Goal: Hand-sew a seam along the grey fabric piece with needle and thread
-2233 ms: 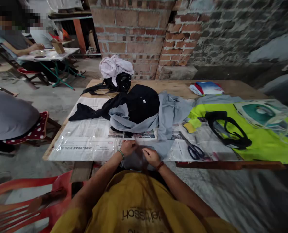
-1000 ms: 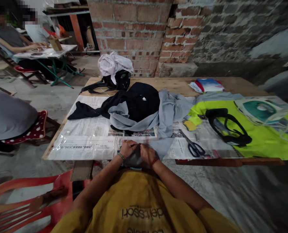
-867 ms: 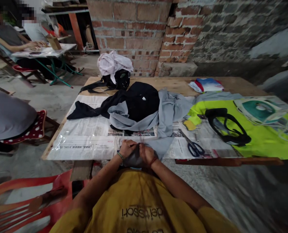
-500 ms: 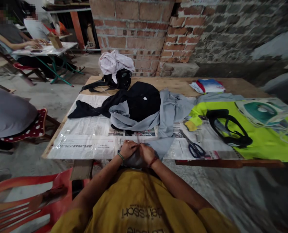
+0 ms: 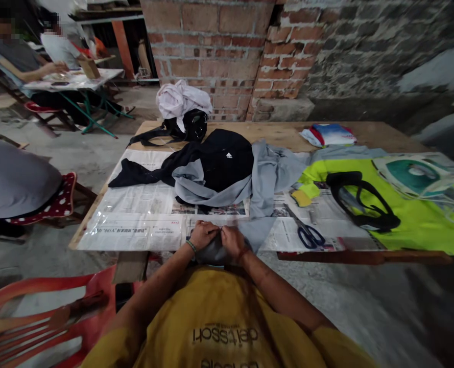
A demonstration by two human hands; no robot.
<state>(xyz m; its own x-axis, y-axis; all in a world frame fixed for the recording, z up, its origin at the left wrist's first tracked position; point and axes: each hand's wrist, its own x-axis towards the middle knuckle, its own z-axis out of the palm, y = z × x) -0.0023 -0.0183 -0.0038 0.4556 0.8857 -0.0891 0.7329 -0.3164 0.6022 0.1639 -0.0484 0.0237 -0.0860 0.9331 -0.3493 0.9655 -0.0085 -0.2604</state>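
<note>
Glossy newsprint (image 5: pixel 127 237) lines the tabletop (image 5: pixel 272 130) left of centre, presumably shielding its wood. At lower centre, the left hand (image 5: pixel 204 235) and right hand (image 5: pixel 233 242) each have a pinching grip clamped on grey fabric (image 5: pixel 212 253), close together, seemingly to steady one small spot. Scissors (image 5: pixel 309 236) lie right of centre, apparently within reach.

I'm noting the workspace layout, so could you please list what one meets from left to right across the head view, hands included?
Red chair → left hand → right hand → scissors → teal-and-white iron.
</note>
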